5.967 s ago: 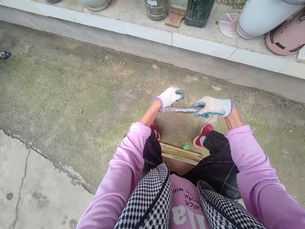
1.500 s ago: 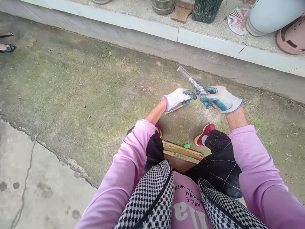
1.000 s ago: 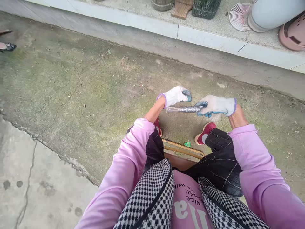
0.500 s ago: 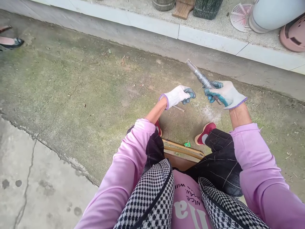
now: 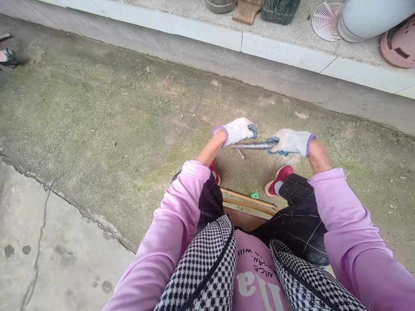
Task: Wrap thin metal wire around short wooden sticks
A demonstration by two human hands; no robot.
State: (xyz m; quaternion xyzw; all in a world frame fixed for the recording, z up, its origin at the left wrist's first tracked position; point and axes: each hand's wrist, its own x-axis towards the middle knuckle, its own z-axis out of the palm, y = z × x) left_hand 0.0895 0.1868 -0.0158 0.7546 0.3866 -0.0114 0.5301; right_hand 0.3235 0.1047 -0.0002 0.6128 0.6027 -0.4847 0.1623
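Above the red shoes (image 5: 279, 178), the gloved right hand (image 5: 291, 142) grips a wire-wrapped metal rod (image 5: 253, 146) lying level. The left hand (image 5: 236, 130) is curled closed just beyond the rod's free end; whether it holds anything I cannot tell.

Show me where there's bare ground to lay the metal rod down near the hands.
Open concrete ground lies off the left hand, bordered by the raised ledge beyond. A narrower strip runs between that ledge and the rod. It is crowded under the right hand, around both red shoes and the wooden stool.
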